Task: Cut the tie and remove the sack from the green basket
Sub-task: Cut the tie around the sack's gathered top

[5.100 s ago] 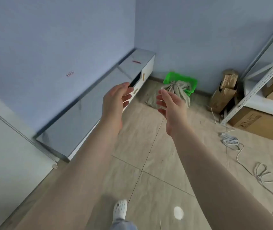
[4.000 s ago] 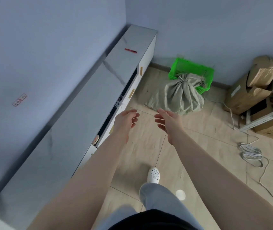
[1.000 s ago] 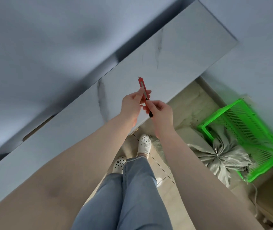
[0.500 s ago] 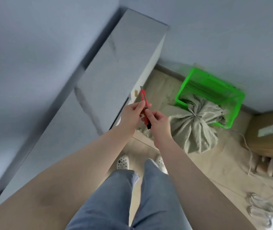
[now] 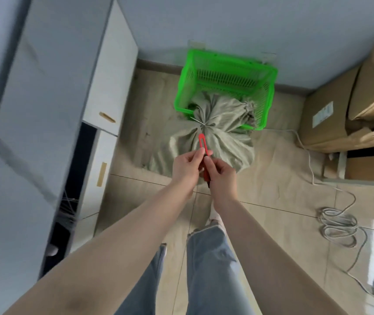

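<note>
a red utility knife (image 5: 204, 148) is held in front of the body by both hands. the left hand (image 5: 187, 165) is curled round the knife's middle, its thumb and forefinger pinched on the red body. the right hand (image 5: 221, 176) is closed round the lower, dark end of the handle, its forefinger laid along the side. the knife's upper end is pointed up toward the neck of a grey-green sack (image 5: 213, 137); whether a blade is out cannot be told.

the sack is seen on the floor (image 5: 272, 189), bulging out over the near rim of a green basket (image 5: 224, 73), with its top end lying inside the basket. its neck is gathered into a tight bunch by a thin pale tie (image 5: 200, 122), whose loose end is stuck out to the left. the knife is held apart from the tie, just below it in view.

a long grey worktop (image 5: 33, 110) with white cabinet fronts is set along the left wall. cardboard boxes (image 5: 351, 105) are stacked at the right, and coils of pale cable (image 5: 338, 226) are spread on the floor near them. blue jeans (image 5: 206, 269) are visible below the forearms.
</note>
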`<act>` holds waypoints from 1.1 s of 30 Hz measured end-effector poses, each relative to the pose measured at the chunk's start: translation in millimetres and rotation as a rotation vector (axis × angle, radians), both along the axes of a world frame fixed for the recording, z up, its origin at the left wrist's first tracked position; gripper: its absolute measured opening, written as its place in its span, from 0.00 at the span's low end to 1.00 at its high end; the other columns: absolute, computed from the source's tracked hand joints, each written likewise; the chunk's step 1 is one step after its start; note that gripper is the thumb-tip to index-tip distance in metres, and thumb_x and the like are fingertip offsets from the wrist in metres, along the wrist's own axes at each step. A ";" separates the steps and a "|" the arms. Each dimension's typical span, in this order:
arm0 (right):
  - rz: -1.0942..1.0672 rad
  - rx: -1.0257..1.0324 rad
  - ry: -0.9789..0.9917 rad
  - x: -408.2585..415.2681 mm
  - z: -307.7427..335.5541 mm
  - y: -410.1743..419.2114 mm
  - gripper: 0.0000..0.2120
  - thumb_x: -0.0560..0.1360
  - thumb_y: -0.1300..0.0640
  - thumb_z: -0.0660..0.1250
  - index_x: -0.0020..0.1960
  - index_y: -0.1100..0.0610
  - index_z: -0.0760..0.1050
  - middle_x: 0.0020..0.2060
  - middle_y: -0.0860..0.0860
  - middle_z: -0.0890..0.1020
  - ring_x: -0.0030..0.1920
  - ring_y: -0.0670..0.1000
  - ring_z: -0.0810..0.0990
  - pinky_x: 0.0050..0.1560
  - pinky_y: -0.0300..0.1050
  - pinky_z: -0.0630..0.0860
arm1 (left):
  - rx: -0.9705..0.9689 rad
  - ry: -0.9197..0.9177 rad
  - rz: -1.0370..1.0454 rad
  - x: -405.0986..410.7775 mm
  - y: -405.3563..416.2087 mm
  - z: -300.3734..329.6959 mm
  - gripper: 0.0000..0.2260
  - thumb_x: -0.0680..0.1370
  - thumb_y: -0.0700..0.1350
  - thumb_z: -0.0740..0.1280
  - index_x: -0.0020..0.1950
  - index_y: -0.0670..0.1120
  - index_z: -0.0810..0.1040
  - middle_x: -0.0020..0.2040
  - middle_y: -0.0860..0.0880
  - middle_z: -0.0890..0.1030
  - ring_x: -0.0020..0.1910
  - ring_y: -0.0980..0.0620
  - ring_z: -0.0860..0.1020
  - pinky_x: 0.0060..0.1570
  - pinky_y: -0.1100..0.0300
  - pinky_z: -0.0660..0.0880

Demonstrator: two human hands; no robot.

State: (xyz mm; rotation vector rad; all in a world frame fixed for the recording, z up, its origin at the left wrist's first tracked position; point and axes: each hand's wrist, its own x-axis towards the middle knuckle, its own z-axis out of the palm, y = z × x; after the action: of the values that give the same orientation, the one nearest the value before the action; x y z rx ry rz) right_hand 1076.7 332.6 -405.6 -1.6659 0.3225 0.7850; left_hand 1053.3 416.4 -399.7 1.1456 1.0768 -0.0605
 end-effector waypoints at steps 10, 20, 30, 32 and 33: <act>-0.064 -0.070 0.186 103.9 -70.4 -68.3 0.12 0.79 0.54 0.66 0.40 0.59 0.80 0.29 0.53 0.76 0.28 0.45 0.70 0.32 0.35 0.69 | 0.025 0.276 -0.022 94.3 -6.2 -89.6 0.12 0.83 0.50 0.59 0.46 0.47 0.79 0.43 0.49 0.81 0.41 0.53 0.77 0.45 0.62 0.74; -0.011 -0.014 0.307 127.5 -178.4 -22.6 0.13 0.79 0.52 0.66 0.39 0.55 0.80 0.28 0.47 0.82 0.35 0.48 0.77 0.41 0.40 0.74 | 0.266 0.450 -0.207 133.6 41.9 -214.4 0.28 0.78 0.54 0.66 0.76 0.53 0.61 0.75 0.44 0.58 0.71 0.42 0.67 0.69 0.49 0.63; -0.048 -0.042 0.383 133.8 -221.2 -39.1 0.11 0.80 0.54 0.64 0.44 0.59 0.79 0.33 0.52 0.81 0.34 0.47 0.77 0.38 0.38 0.74 | 0.362 0.667 -0.471 150.7 47.0 -303.2 0.35 0.75 0.59 0.68 0.76 0.45 0.60 0.71 0.41 0.71 0.68 0.39 0.70 0.67 0.47 0.68; -0.040 -0.037 0.390 130.7 -215.7 -43.4 0.11 0.80 0.54 0.64 0.43 0.59 0.79 0.33 0.51 0.81 0.35 0.48 0.77 0.40 0.40 0.74 | 0.489 0.809 -0.666 140.3 43.9 -299.9 0.26 0.78 0.60 0.63 0.72 0.47 0.69 0.68 0.41 0.72 0.66 0.38 0.70 0.65 0.49 0.68; -0.041 -0.036 0.390 129.0 -212.7 -45.4 0.11 0.80 0.54 0.64 0.42 0.58 0.79 0.32 0.51 0.82 0.35 0.48 0.77 0.42 0.41 0.75 | 0.576 0.823 -0.710 134.1 41.7 -295.6 0.22 0.79 0.58 0.61 0.69 0.49 0.72 0.67 0.41 0.70 0.66 0.38 0.68 0.65 0.49 0.66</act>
State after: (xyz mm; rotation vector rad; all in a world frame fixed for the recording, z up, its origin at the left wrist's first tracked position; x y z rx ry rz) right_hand 1205.6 287.2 -618.4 -1.5280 0.6433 1.0791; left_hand 1187.4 458.1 -695.2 2.0855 1.3792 -0.8902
